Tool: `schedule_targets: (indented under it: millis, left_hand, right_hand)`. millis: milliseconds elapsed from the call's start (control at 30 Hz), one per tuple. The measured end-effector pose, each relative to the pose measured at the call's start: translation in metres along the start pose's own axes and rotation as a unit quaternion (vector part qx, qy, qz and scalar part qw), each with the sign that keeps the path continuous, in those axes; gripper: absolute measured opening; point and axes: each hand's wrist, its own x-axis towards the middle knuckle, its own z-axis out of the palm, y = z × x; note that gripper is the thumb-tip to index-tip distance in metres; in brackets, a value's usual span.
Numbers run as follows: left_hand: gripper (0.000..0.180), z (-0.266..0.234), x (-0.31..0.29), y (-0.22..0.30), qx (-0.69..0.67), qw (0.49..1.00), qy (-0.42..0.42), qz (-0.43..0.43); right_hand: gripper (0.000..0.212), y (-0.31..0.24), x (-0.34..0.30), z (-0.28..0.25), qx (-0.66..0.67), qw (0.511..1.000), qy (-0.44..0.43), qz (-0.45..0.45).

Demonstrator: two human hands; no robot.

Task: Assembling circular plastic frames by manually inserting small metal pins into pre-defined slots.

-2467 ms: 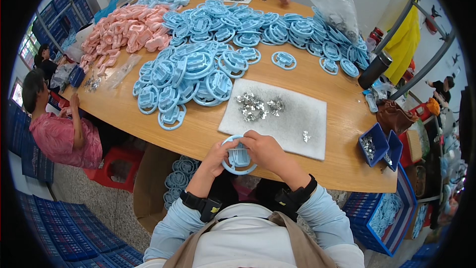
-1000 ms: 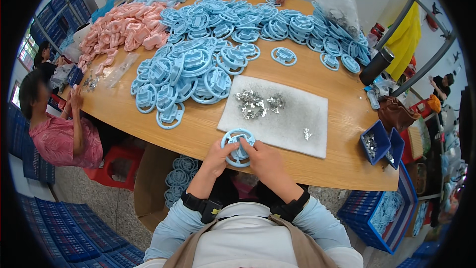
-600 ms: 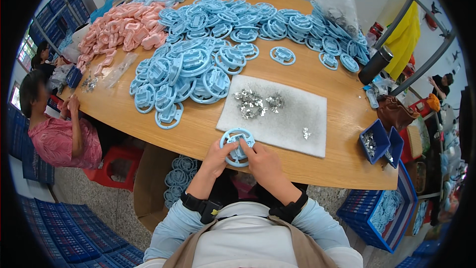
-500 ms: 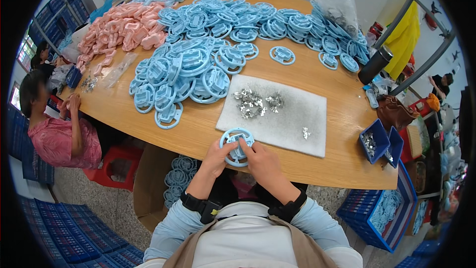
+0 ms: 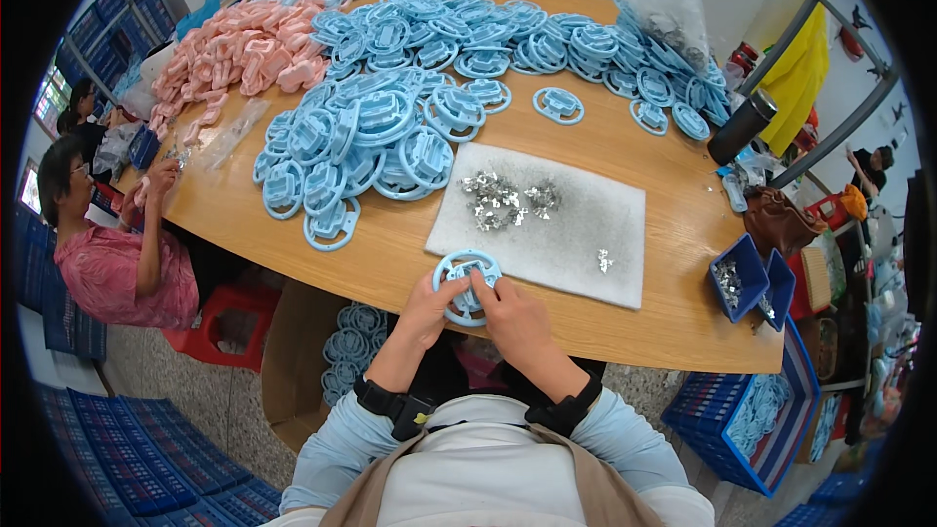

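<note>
A light-blue round plastic part [image 5: 467, 316] with an open ring is held at the table's front edge. My left hand [image 5: 427, 310] grips its left side, the thumb lying over its middle. My right hand [image 5: 515, 317] grips the right side, its fingertips pressed on the part's centre. Whether a small metal piece sits under those fingertips is too small to tell. Just beyond the hands lies a white foam sheet [image 5: 576, 259], bearing a heap of small shiny metal clips [image 5: 495, 201] and a smaller cluster of clips [image 5: 604, 261] to the right.
Light-blue plastic parts [image 5: 381, 117] pile up across the table [image 5: 683, 263], with pink parts [image 5: 254, 49] at far left. Blue bins [image 5: 739, 278] stand on the right edge; a black bottle [image 5: 742, 125] is behind. A person [image 5: 127, 263] sits left; another works across the table.
My hands and the blue part stay nearly in place. The person on the left has raised their head and hands; the person across the table has moved their hands apart.
</note>
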Motion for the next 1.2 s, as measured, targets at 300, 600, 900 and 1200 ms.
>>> schedule_targets:
  millis: [300, 600, 900, 1200]
  left_hand:
    - [0.024, 0.005, 0.001, -0.005, -0.086, 0.996, 0.008, 0.016]
    - [0.031, 0.011, -0.008, 0.005, -0.003, 0.985, -0.159, -0.072]
    - [0.036, 0.017, -0.007, 0.008, 0.050, 0.984, -0.161, -0.064]
    - [0.036, 0.012, 0.000, -0.003, -0.096, 0.989, -0.108, -0.021]
  right_hand:
    - [0.039, 0.015, 0.002, -0.001, 0.147, 0.984, 0.096, 0.017]
    - [0.032, 0.056, -0.002, -0.035, 0.506, 0.846, -0.029, 0.167]
    - [0.018, 0.128, -0.020, -0.054, 0.127, 0.961, 0.143, 0.200]
    - [0.014, 0.129, 0.006, -0.028, 0.191, 0.949, 0.129, 0.216]
